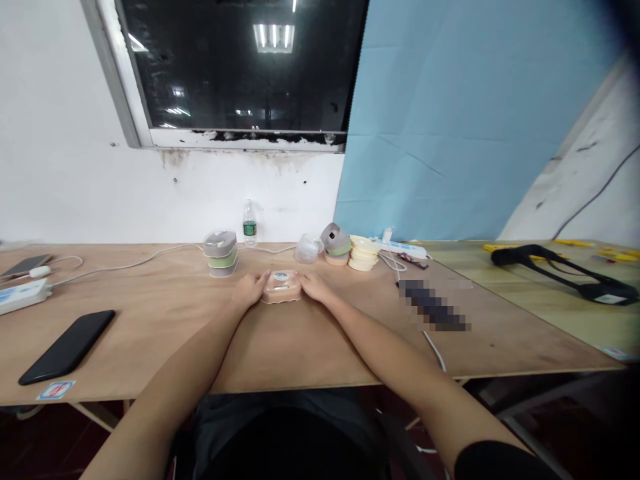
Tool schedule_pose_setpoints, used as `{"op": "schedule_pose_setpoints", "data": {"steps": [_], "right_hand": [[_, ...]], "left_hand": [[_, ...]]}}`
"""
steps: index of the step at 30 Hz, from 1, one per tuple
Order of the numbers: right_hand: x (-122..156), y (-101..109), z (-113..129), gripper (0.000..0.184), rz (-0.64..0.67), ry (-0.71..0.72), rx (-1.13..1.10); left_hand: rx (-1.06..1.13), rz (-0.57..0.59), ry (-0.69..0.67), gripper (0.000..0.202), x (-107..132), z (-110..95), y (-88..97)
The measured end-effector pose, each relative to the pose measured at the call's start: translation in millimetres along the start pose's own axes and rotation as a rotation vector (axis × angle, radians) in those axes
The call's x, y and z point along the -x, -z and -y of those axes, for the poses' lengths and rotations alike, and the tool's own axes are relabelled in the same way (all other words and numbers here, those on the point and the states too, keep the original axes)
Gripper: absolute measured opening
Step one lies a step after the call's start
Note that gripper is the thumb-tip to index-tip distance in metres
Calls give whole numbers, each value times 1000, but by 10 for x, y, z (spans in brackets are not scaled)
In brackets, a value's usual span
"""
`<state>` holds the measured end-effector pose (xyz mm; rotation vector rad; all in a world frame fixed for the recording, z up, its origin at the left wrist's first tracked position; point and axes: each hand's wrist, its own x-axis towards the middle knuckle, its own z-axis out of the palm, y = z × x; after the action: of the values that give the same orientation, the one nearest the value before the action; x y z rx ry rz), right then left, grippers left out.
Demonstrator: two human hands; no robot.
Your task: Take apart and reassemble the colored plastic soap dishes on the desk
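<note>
A pink, rounded box with a small oval window-like patch on top rests on the wooden table. My left hand grips its left side. On the opposite side, my right hand holds it with the fingers at the far right edge. Behind and left of the box stands a stack of similar grey and green boxes. Farther right are grey, green and pink pieces, pale yellow stacked parts and a clear plastic piece.
A green-labelled water bottle stands by the wall. A black phone lies at left, near a white power strip. A blurred-out dark item with a cable lies at right; a black strap-like frame rests on the adjoining table.
</note>
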<state>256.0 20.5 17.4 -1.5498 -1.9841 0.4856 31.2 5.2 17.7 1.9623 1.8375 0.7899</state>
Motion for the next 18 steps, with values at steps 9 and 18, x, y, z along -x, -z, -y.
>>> {"op": "schedule_pose_setpoints", "data": {"steps": [9,18], "right_hand": [[-3,-27,-75,66,-12,84,43],[-192,-167,14,62,-188,3,29]], "left_hand": [[-41,-27,1,56,37,18,12],[-116,8,-632,40,132,-83,203]]}}
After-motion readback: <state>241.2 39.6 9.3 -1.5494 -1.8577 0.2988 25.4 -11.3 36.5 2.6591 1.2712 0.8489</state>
